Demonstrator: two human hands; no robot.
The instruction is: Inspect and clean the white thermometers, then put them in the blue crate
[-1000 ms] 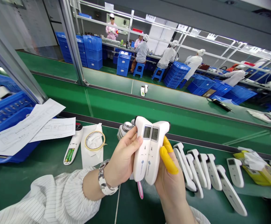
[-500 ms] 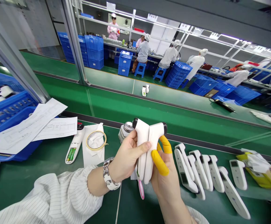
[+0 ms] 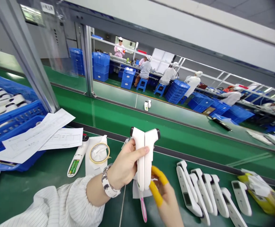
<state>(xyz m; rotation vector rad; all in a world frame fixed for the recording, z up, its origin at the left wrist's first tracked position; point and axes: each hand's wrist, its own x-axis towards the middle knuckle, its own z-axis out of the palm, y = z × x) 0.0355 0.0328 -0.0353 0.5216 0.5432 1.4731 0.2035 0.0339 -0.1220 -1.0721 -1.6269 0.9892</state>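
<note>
My left hand (image 3: 124, 162) is closed around two white infrared thermometers, held upright side by side. The left thermometer (image 3: 138, 137) and the right thermometer (image 3: 151, 140) have black tips pointing outward in opposite directions. Yellow finger cots cover fingers of my right hand (image 3: 167, 197), which is beside the lower end of the right thermometer. Its thumb and finger are apart; whether they touch the thermometer I cannot tell. Below lies a pink-edged tool (image 3: 143, 209) on a white sheet, partly hidden. A metal-lidded jar is mostly hidden behind my left hand.
Several white thermometers (image 3: 200, 189) lie in a row at right, near a yellow bag (image 3: 261, 192). To the left are a thermometer with exposed green batteries (image 3: 74, 166), a tape roll (image 3: 100, 144), papers (image 3: 35, 137) and a blue crate (image 3: 33, 110). Co-workers sit beyond the green conveyor.
My right hand has let go of the thermometers and moved down toward their lower ends. My left hand keeps both. The camera view has tilted up slightly.
</note>
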